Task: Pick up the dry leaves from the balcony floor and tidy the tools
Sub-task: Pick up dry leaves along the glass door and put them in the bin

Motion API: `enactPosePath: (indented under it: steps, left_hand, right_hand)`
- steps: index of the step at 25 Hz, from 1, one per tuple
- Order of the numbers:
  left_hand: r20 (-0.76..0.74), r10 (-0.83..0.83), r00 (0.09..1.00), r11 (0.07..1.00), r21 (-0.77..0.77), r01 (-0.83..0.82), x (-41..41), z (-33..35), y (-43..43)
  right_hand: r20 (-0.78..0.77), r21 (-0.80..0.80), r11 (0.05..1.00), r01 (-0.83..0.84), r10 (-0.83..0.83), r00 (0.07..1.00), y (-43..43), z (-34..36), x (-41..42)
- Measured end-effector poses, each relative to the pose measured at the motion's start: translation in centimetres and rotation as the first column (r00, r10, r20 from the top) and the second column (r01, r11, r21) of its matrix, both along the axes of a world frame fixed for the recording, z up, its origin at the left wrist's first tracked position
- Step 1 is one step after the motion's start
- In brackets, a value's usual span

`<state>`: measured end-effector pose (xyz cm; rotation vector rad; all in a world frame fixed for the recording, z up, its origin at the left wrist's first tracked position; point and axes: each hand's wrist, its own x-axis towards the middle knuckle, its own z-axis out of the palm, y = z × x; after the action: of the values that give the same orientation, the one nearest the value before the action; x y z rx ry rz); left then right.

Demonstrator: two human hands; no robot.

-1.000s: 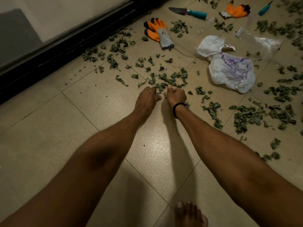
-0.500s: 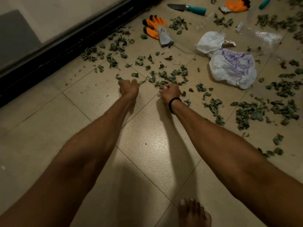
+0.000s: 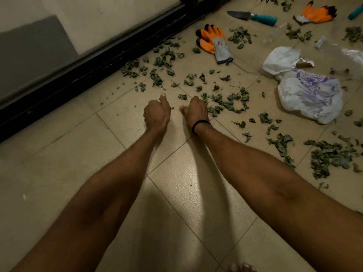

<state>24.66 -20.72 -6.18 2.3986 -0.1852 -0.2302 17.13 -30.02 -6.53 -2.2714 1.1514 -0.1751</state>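
Dry green leaves (image 3: 231,103) lie scattered over the beige floor tiles, with a thicker patch (image 3: 330,156) at the right. My left hand (image 3: 157,112) is a closed fist with the thumb pointing forward, and what it holds is hidden. To its right, my right hand (image 3: 196,110), with a black band at the wrist, curls its fingers down into the near edge of the leaf cluster. At the back lie an orange work glove (image 3: 213,39), a second orange glove (image 3: 318,13) and a trowel with a teal handle (image 3: 253,16).
A crumpled white plastic bag (image 3: 310,95) lies right of the hands, with a clear plastic bag (image 3: 343,46) behind it. A black sliding-door track (image 3: 98,61) runs along the left. Another teal handle (image 3: 355,10) shows at the top right. My bare toes (image 3: 241,268) are at the bottom edge.
My left hand went left to a single leaf, closed over it, and has come back beside my right hand; that leaf is gone from the floor. My right hand stayed at the cluster.
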Motion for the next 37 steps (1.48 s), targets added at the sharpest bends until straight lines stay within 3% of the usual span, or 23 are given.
enactPosePath:
  steps: [4, 8, 12, 15, 19, 22, 26, 31, 35, 37]
  left_hand:
    - [0.119, -0.166, 0.979, 0.972, 0.187, 0.142, 0.5, -0.9, -0.2]
    - [0.103, -0.276, 0.956, 0.920, 0.315, 0.232, 0.5, -1.7, -1.0]
    - [0.200, -0.387, 0.900, 0.861, 0.427, 0.275, 0.2, -2.4, -1.5]
    - [0.234, -0.385, 0.893, 0.881, 0.382, 0.280, -0.1, -2.8, -1.2]
    - [0.173, -0.289, 0.942, 0.953, 0.147, 0.265, 0.4, -2.4, -0.3]
    - [0.165, -0.217, 0.962, 0.976, 0.018, 0.217, 2.5, -2.3, 0.4]
    - [0.223, -0.098, 0.970, 0.985, -0.114, 0.126, 4.6, -1.4, 1.5]
    - [0.223, -0.098, 0.970, 0.983, -0.132, 0.129, 4.9, -2.1, 4.7]
    - [0.161, -0.109, 0.981, 0.983, -0.127, 0.131, 4.6, -2.8, 7.3]
    - [0.197, -0.191, 0.962, 0.974, -0.081, 0.210, 4.6, -2.9, 8.5]
  right_hand:
    - [0.007, 0.051, 0.996, 0.066, -0.066, 0.998, 0.0, -0.9, 1.0]
    - [0.053, 0.000, 0.998, 0.068, -0.068, 0.996, 0.5, -1.9, 1.1]
    - [0.200, 0.018, 0.987, 0.161, -0.161, 0.966, -0.5, -1.3, 1.1]
    - [0.246, 0.061, 0.968, 0.245, -0.253, 0.936, -1.4, 0.0, 2.1]
    - [0.174, 0.111, 0.986, 0.123, -0.141, 0.975, -1.1, 0.5, 4.0]
    - [0.021, 0.032, 0.999, -0.027, 0.026, 0.999, -0.4, -0.2, 5.1]
    - [-0.016, 0.050, 0.999, 0.001, 0.000, 1.000, -0.2, -0.9, 6.0]
    - [-0.051, 0.093, 0.990, 0.104, -0.100, 0.994, 0.0, 0.0, 6.2]
    - [-0.037, 0.244, 0.950, 0.196, -0.193, 0.981, -0.7, 0.5, 6.2]
    - [-0.005, 0.300, 0.932, 0.203, -0.211, 0.977, -1.2, 0.7, 6.1]
